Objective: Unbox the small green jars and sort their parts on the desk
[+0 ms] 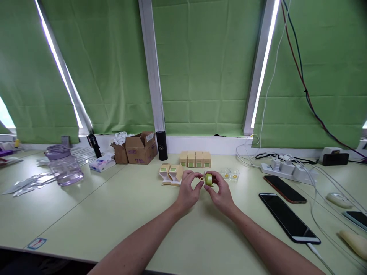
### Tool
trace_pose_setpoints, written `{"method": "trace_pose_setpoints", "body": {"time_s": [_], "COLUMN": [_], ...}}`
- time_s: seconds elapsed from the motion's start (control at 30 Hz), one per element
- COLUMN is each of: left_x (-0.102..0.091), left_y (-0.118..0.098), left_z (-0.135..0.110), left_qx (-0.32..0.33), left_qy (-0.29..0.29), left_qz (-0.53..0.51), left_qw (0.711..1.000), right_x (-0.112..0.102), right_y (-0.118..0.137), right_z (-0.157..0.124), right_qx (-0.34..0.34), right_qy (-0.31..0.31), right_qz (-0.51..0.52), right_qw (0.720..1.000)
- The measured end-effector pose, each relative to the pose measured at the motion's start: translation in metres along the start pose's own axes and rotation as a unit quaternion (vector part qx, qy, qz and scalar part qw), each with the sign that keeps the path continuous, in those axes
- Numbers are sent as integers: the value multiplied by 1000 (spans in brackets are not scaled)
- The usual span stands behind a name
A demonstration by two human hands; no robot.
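Observation:
Between my hands, just above the table, is a small yellow-green cylindrical piece (208, 179) with a pale ring-like part on its left side; its exact kind is unclear. My right hand (223, 194) grips it with thumb and fingers. From the other side, my left hand (188, 191) pinches at the ring-like end. Two opened small cardboard boxes (171, 174) lie just beyond my left hand. Behind them, several closed small kraft boxes (195, 159) stand in a row. Clear cups (230, 174) with yellow bits inside sit behind my right hand.
Two phones (288, 217) (284, 188), a power strip (288, 171) and loose white cables lie to the right. A black cylinder (162, 146), a cardboard carton (141, 148), a tissue pack (102, 163) and a purple-tinted jug (65, 168) stand at the left.

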State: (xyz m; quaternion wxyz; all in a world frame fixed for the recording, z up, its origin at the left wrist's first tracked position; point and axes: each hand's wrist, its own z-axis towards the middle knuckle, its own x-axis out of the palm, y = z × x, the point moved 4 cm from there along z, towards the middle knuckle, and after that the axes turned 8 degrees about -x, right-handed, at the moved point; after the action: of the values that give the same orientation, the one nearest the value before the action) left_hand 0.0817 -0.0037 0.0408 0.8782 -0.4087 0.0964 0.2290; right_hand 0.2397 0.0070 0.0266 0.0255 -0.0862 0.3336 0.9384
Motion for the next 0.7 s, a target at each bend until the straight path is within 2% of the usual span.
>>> {"method": "trace_pose_setpoints", "body": {"time_s": [0.7], "left_x": [2], "left_y": [6], "left_z": [1], "left_qx": [-43], "left_qy": [21], "left_qz": [-56], "left_qw": [997], "right_x": [4], "right_y": [-13], "right_z": [-5], "right_qx": [40], "right_qy": [17], "right_qz": [57], "right_qw": [997]}}
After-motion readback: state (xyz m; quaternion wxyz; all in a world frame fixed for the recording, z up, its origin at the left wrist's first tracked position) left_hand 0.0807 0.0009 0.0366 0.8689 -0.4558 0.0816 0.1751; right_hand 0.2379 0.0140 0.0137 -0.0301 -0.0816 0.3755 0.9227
